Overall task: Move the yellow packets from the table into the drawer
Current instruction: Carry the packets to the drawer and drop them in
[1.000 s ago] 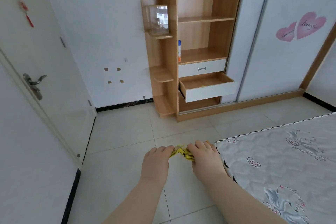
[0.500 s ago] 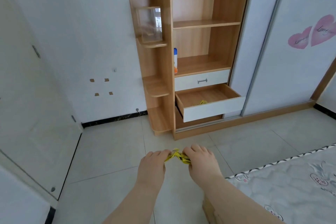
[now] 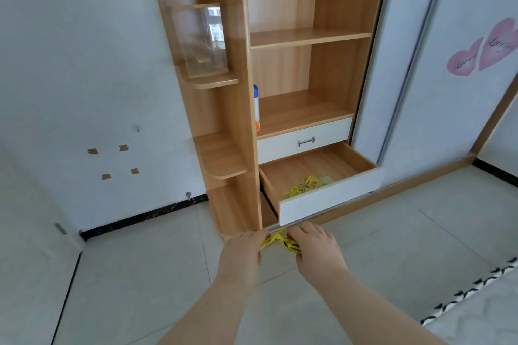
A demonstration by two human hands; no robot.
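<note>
A bunch of yellow packets (image 3: 279,242) is held between both hands, just in front of and below the open drawer. My left hand (image 3: 242,253) grips the bunch's left side, my right hand (image 3: 316,251) grips its right side; most of the bunch is hidden by my fingers. The open drawer (image 3: 325,202) has a white front and a wooden inside. Several more yellow packets (image 3: 305,186) lie inside it near the front.
A shut white drawer (image 3: 305,141) with a metal handle sits above the open one. The wooden shelf unit holds a clear box (image 3: 200,42) and a white-and-blue bottle (image 3: 256,108). A sliding wardrobe door (image 3: 448,78) stands on the right. A mattress corner (image 3: 482,314) is at bottom right.
I have moved closer to the shelf unit with the packets held in both hands. The open drawer now looms larger, and the packets inside it show clearly.
</note>
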